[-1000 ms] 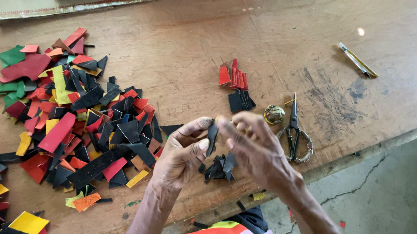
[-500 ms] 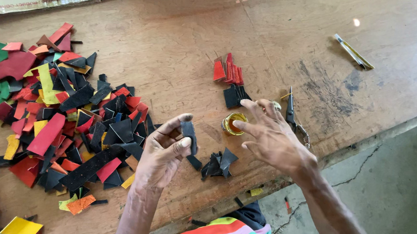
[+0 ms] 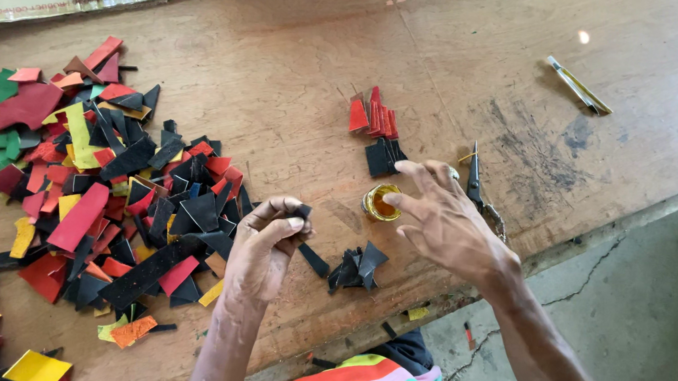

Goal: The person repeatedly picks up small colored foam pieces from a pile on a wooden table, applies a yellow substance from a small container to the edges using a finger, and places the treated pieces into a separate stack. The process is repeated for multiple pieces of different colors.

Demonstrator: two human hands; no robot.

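2 hands over a wooden worktop (image 3: pixel 300 60), left hand (image 3: pixel 265 245) pinching a small black scrap (image 3: pixel 302 210) at its fingertips, right hand (image 3: pixel 442 218) open with fingers spread beside a small jar of yellow glue (image 3: pixel 380 203), scissors (image 3: pixel 478 184) just behind, heap of coloured offcuts (image 3: pixel 100 190) at left.

Coloured leather scraps (image 3: pixel 92 189), scissors (image 3: pixel 478 184) and a yellow-handled tool (image 3: pixel 578 85) lie on the wooden table (image 3: pixel 283 75).

PLACE: craft workshop | EVIDENCE: worn, stained wooden worktable (image 3: pixel 300 60) – heap of cut coloured scraps (image 3: pixel 92 189) – scissors (image 3: pixel 478 184), small open glue pot (image 3: pixel 380 202) | FLOOR: cracked concrete (image 3: pixel 632 314) beside the table
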